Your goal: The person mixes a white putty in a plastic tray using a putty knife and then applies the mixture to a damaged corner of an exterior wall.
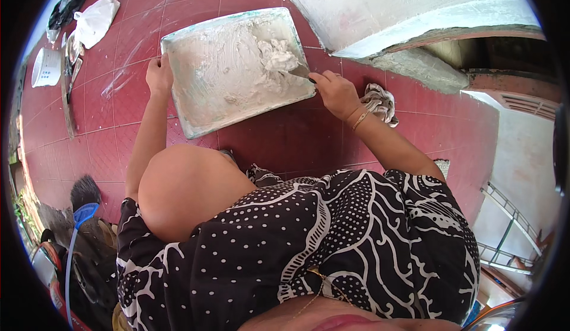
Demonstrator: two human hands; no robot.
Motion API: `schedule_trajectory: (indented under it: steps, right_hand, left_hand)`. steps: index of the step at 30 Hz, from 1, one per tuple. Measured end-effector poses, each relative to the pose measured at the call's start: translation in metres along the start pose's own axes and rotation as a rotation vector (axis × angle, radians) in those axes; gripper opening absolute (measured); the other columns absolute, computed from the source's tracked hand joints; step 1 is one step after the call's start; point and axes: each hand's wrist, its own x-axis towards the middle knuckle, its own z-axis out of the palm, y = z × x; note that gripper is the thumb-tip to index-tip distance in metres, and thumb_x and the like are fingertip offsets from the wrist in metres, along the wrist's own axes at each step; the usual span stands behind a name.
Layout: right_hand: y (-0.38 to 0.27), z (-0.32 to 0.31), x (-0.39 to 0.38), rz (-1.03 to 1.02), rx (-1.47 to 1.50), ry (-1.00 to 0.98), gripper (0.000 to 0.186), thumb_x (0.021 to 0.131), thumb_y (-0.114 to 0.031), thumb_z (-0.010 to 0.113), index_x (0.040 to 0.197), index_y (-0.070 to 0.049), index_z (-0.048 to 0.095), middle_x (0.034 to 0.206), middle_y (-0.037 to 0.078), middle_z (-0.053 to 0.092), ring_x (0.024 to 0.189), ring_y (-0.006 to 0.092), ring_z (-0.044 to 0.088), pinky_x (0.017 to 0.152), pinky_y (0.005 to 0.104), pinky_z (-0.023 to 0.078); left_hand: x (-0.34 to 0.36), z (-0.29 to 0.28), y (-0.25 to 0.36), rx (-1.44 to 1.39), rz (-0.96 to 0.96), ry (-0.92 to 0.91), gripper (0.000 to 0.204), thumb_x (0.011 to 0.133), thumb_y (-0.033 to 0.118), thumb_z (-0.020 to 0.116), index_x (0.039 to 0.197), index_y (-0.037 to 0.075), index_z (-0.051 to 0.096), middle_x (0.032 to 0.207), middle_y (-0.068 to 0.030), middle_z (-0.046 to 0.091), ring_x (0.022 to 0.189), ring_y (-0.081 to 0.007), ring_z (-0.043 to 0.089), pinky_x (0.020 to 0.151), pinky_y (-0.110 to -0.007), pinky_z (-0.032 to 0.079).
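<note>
A shallow rectangular tray (180, 106) lies tilted across the floor in front of me, its inside coated with wet whitish plaster (214, 64). My left hand (158, 77) grips the tray's left edge, fingers closed around the rim. At the opposite side, my right hand (337, 95) is wrapped round the dark handle of a trowel (302, 72). The trowel's metal blade reaches over the right rim into a thick lump of plaster (276, 55). Plaster covers most of the blade, so its shape cannot be made out.
Red tiles (136, 28) make up the floor. A crumpled cloth (379, 103) lies by my right wrist. At left are a white bucket (46, 68), a white plastic bag (97, 21), a wooden strip (66, 96) and a blue broom (86, 212). A white wall (409, 7) stands at the right.
</note>
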Motion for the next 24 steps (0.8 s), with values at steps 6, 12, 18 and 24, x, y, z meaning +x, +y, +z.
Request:
schedule_trajectory:
  steps: [6, 12, 18, 24]
  right_hand:
    - [-0.003, 0.022, -0.007, -0.039, -0.066, -0.013, 0.031, 0.08, -0.012, 0.058, 0.111, -0.008, 0.056, 0.082, 0.009, 0.054, 0.072, 0.0258, 0.056, 0.065, 0.0351, 0.048]
    - [0.002, 0.031, 0.037, -0.203, -0.133, -0.041, 0.033, 0.078, -0.007, 0.051, 0.11, -0.01, 0.056, 0.081, 0.008, 0.053, 0.074, 0.0228, 0.057, 0.067, 0.0339, 0.048]
    - [-0.003, 0.045, 0.048, -0.108, -0.204, -0.165, 0.039, 0.077, -0.004, 0.05, 0.114, -0.015, 0.056, 0.084, 0.009, 0.049, 0.07, 0.0258, 0.057, 0.065, 0.0363, 0.048]
    - [-0.01, 0.04, 0.049, -0.085, -0.19, -0.141, 0.04, 0.077, -0.003, 0.049, 0.115, -0.014, 0.055, 0.085, 0.009, 0.049, 0.07, 0.0262, 0.057, 0.065, 0.0366, 0.048]
  left_hand:
    - [0.017, 0.019, -0.036, 0.082, -0.013, 0.066, 0.036, 0.089, 0.036, 0.05, 0.083, 0.001, 0.055, 0.079, -0.0151, 0.061, 0.076, -0.0306, 0.058, 0.072, -0.04, 0.044]
    - [0.047, 0.017, -0.052, 0.136, 0.117, 0.069, 0.031, 0.09, 0.034, 0.048, 0.087, 0.004, 0.055, 0.078, -0.0173, 0.06, 0.075, -0.0354, 0.058, 0.068, -0.043, 0.045]
    - [0.072, 0.004, -0.063, 0.333, 0.263, 0.052, 0.029, 0.089, 0.033, 0.049, 0.087, 0.005, 0.056, 0.08, -0.0179, 0.061, 0.08, -0.0362, 0.059, 0.069, -0.044, 0.045]
    - [0.069, -0.016, -0.088, 0.218, -0.176, 0.053, 0.06, 0.087, 0.053, 0.042, 0.1, -0.003, 0.057, 0.092, -0.0213, 0.062, 0.08, -0.0338, 0.06, 0.073, -0.042, 0.048]
